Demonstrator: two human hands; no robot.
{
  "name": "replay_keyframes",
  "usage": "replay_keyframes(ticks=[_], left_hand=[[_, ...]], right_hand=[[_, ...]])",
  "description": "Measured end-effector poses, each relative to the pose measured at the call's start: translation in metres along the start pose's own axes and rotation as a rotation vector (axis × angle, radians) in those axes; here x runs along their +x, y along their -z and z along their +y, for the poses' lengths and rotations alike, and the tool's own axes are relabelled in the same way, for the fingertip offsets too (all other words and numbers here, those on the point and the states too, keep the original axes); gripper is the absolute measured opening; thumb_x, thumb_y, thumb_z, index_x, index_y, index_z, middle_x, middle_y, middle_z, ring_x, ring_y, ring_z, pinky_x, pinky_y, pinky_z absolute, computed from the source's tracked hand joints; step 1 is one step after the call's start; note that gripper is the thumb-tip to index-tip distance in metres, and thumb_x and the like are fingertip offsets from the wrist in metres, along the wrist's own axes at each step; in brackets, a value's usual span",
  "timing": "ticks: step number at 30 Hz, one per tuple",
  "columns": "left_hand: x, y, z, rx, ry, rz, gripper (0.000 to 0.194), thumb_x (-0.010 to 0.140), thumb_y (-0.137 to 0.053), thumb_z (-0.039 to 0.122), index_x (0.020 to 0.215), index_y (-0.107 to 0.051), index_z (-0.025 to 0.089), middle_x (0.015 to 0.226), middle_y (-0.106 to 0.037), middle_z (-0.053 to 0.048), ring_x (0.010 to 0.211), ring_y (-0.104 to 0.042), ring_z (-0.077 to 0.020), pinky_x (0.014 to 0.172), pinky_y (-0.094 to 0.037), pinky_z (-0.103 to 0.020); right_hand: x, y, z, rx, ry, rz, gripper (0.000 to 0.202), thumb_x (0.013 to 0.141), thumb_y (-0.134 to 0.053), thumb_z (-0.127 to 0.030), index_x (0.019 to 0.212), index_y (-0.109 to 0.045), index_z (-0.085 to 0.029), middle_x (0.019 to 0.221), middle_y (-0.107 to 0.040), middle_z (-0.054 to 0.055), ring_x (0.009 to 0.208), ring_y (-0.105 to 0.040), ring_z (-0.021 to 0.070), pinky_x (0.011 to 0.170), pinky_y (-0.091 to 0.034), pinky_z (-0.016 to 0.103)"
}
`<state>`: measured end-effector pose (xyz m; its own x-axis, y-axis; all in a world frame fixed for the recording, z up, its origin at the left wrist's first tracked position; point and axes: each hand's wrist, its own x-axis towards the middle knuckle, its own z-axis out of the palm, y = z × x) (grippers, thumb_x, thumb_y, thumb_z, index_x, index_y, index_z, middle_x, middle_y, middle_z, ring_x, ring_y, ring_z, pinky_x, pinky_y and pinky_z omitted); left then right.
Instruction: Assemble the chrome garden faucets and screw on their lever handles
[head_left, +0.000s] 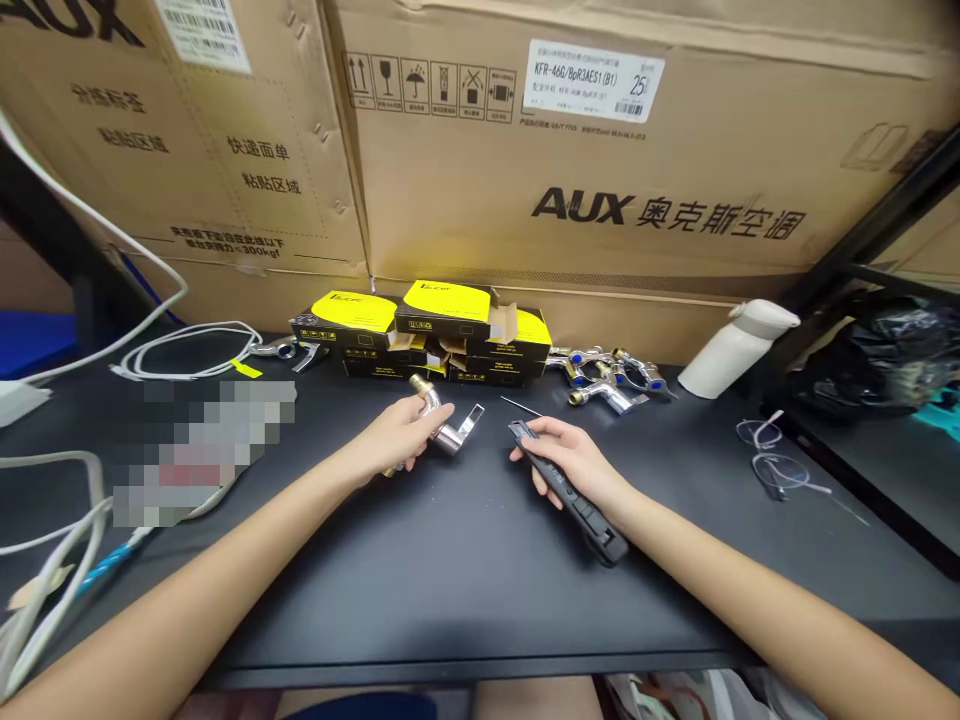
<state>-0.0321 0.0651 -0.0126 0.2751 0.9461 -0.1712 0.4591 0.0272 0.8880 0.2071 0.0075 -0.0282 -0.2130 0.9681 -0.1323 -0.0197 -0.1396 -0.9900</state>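
Observation:
My left hand (399, 436) is closed around a chrome valve (451, 437) with brass threaded ends and a flat slotted lever. The lever points up and to the right, and the fingers hide part of the body. My right hand (574, 462) grips a long black hand tool (574, 495), slanted with its far end toward the valve; its exact kind is unclear. Beyond the right fingers shows a thin metal rod (520, 406); whether it joins the tool cannot be seen. Valve and tool are apart, both over the black tabletop (450, 590).
Stacked yellow-and-black boxes (446, 300), some with raised flaps, stand behind my hands. Several chrome valves (611, 385) lie to their right, near a white bottle (739, 348) and glasses (780, 470). White cables (187, 340) are at left. Large cardboard cartons (450, 210) wall off the back.

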Motion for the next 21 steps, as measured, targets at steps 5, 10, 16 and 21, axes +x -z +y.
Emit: replay_keyframes(ticks=[5,10,16,21], left_hand=[[0.002,0.004,0.0,0.283,-0.144,0.062,0.044,0.079,-0.053,0.055,0.056,-0.042,0.02,0.051,-0.047,0.002,0.041,-0.043,-0.0127,0.046,-0.026,-0.025],[0.004,0.011,-0.005,0.502,-0.286,0.147,0.042,0.082,-0.05,0.051,0.054,-0.044,0.02,0.058,-0.05,-0.001,0.054,-0.044,-0.0159,0.054,-0.026,-0.026],[-0.002,0.004,-0.002,0.605,-0.334,0.212,0.033,0.084,-0.048,0.047,0.068,-0.055,0.02,0.072,-0.057,-0.006,0.069,-0.054,-0.0208,0.063,-0.034,-0.028],[-0.01,0.049,-0.003,0.763,-0.296,0.302,0.04,0.088,-0.038,0.051,0.088,-0.062,0.018,0.09,-0.064,-0.011,0.087,-0.059,-0.0263,0.077,-0.042,-0.035]], right_hand=[[0.003,0.006,0.006,-0.34,0.183,0.077,0.032,0.08,-0.062,-0.043,0.097,-0.067,-0.016,0.076,-0.065,0.003,0.057,-0.059,0.0131,0.049,-0.05,0.024],[0.006,0.011,0.008,-0.484,0.223,0.087,0.032,0.08,-0.063,-0.043,0.095,-0.068,-0.015,0.08,-0.068,0.005,0.067,-0.061,0.0166,0.065,-0.051,0.031],[0.005,0.011,0.01,-0.505,0.256,0.073,0.032,0.08,-0.063,-0.045,0.09,-0.064,-0.015,0.082,-0.067,0.006,0.072,-0.062,0.0174,0.067,-0.051,0.031],[0.005,0.011,0.01,-0.518,0.218,0.044,0.034,0.081,-0.061,-0.047,0.092,-0.063,-0.015,0.086,-0.067,0.007,0.076,-0.063,0.019,0.072,-0.05,0.033]])
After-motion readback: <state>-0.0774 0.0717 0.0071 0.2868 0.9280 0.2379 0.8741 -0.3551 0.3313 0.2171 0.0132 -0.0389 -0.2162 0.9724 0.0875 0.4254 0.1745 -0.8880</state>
